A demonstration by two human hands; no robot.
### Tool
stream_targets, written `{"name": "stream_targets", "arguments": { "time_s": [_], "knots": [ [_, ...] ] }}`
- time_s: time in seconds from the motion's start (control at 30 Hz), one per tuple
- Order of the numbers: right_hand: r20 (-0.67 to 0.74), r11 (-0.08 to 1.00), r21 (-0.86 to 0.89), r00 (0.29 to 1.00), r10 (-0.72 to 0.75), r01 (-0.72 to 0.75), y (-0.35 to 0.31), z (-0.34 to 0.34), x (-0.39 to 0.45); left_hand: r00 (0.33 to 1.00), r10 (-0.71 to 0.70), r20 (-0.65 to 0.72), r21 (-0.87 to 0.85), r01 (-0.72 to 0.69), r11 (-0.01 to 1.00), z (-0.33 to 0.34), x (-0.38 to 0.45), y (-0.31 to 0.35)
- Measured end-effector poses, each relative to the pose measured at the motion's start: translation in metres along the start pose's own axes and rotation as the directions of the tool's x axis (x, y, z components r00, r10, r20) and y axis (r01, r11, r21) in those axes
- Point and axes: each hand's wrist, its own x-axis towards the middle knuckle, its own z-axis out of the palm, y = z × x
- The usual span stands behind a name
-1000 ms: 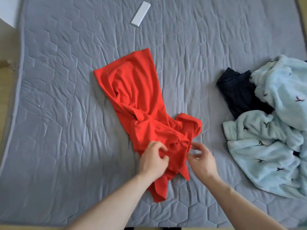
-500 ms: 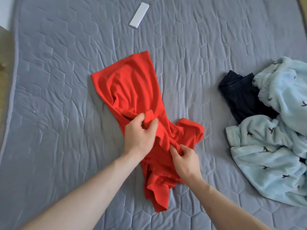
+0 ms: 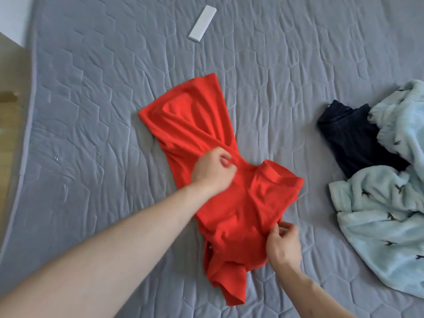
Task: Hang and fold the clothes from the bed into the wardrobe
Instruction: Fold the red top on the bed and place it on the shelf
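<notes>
A red shirt (image 3: 195, 125) lies crumpled on the grey quilted bed (image 3: 91, 111), its hem toward the far side and its collar end near me. My left hand (image 3: 213, 171) pinches a fold of the cloth at the shirt's middle. My right hand (image 3: 284, 246) pinches the shirt's right edge below the sleeve (image 3: 277, 180), which sticks out to the right.
A pale blue fleece garment with small bird prints (image 3: 385, 203) is heaped at the right, over a dark navy garment (image 3: 351, 136). A white remote-like bar (image 3: 202, 23) lies at the far side of the bed. The bed's left edge meets a wooden floor (image 3: 9, 125).
My left hand has slid up the shirt toward its middle. My right hand has moved down and right to the edge, and the shirt's lower part is spread wider.
</notes>
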Motion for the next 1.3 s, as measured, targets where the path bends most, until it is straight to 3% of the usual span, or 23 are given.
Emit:
{"name": "stream_targets", "arguments": {
  "time_s": [0.1, 0.2, 0.3, 0.4, 0.47, 0.67, 0.83, 0.93, 1.0, 1.07, 1.17, 1.3],
  "knots": [
    [-0.183, 0.965, 0.005, 0.949, -0.257, 0.262, -0.016, 0.003, 0.002, 0.932, -0.287, -0.221, -0.076, 0.277, 0.958, -0.041, 0.041, -0.050],
    [-0.202, 0.885, -0.079, 0.862, -0.466, 0.459, -0.037, 0.008, 0.011, 0.807, -0.500, -0.314, -0.138, 0.483, 0.865, -0.074, 0.079, -0.088],
    [-0.083, 0.820, -0.179, 0.822, -0.563, 0.544, -0.053, 0.017, 0.029, 0.719, -0.636, -0.279, -0.276, 0.574, 0.771, -0.088, 0.101, -0.101],
    [0.049, 0.801, -0.297, 0.847, -0.530, 0.519, -0.054, 0.026, 0.046, 0.750, -0.652, -0.111, -0.343, 0.587, 0.734, -0.085, 0.113, -0.106],
    [0.059, 0.800, -0.336, 0.859, -0.509, 0.497, -0.051, 0.030, 0.053, 0.775, -0.615, -0.142, -0.335, 0.548, 0.767, -0.081, 0.116, -0.106],
    [-0.076, 0.820, -0.226, 0.830, -0.553, 0.526, -0.047, 0.024, 0.043, 0.799, -0.319, -0.510, -0.205, 0.247, 0.947, -0.095, 0.109, -0.077],
    [-0.045, 0.840, -0.226, 0.856, -0.515, 0.493, -0.037, 0.016, 0.035, 0.821, -0.042, -0.569, -0.121, -0.033, 0.992, -0.102, 0.117, -0.016],
    [-0.060, 0.861, -0.200, 0.871, -0.487, 0.467, -0.036, 0.014, 0.041, 0.887, 0.080, -0.455, -0.072, -0.126, 0.989, -0.085, 0.132, 0.021],
    [-0.124, 0.891, -0.156, 0.886, -0.447, 0.427, -0.037, 0.012, 0.045, 0.959, 0.086, -0.269, -0.061, -0.106, 0.992, -0.065, 0.136, 0.035],
    [-0.222, 0.926, -0.109, 0.899, -0.377, 0.361, -0.039, 0.010, 0.049, 0.989, 0.057, -0.135, -0.033, -0.062, 0.998, -0.046, 0.134, 0.036],
    [-0.285, 0.972, 0.030, 0.934, -0.217, 0.235, -0.045, 0.004, 0.057, 0.988, 0.101, -0.113, 0.003, -0.102, 0.995, -0.033, 0.115, 0.019],
    [-0.096, 0.978, 0.207, 0.995, 0.018, 0.002, -0.053, -0.009, 0.071, 0.958, 0.239, -0.159, 0.089, -0.227, 0.970, -0.030, 0.071, -0.019]
  ]
}}
